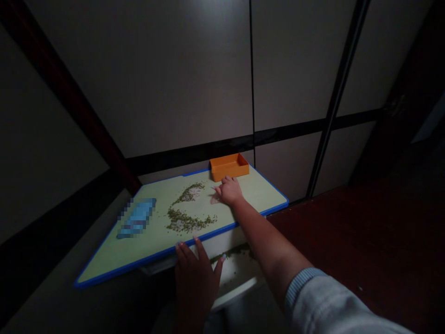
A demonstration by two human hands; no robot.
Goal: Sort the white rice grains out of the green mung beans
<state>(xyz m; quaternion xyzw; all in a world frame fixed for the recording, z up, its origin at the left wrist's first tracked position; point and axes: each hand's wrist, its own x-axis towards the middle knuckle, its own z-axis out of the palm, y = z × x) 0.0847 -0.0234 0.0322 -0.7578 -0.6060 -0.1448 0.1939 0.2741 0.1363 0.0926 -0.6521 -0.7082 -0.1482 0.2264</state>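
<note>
My right hand (231, 190) is over the board, just in front of the orange tray (225, 174). Its fingers are curled, and what they hold, if anything, is hidden; a pale pinkish patch shows beneath them. To its left, small green grains (186, 220), like mung beans, lie in a curved band with whitish patches among them. My left hand (196, 273) is at the near blue edge of the pale yellow-green board (255, 197). Its fingers are spread, with the fingertips at the rim and nothing held.
A light blue packet (139, 215), blurred out, lies at the left of the board. Below the near edge is a white tray-like surface (236, 269) with more dark grains. Cabinet panels (191, 79) stand right behind the board. Dark reddish floor (333, 241) shows at the right.
</note>
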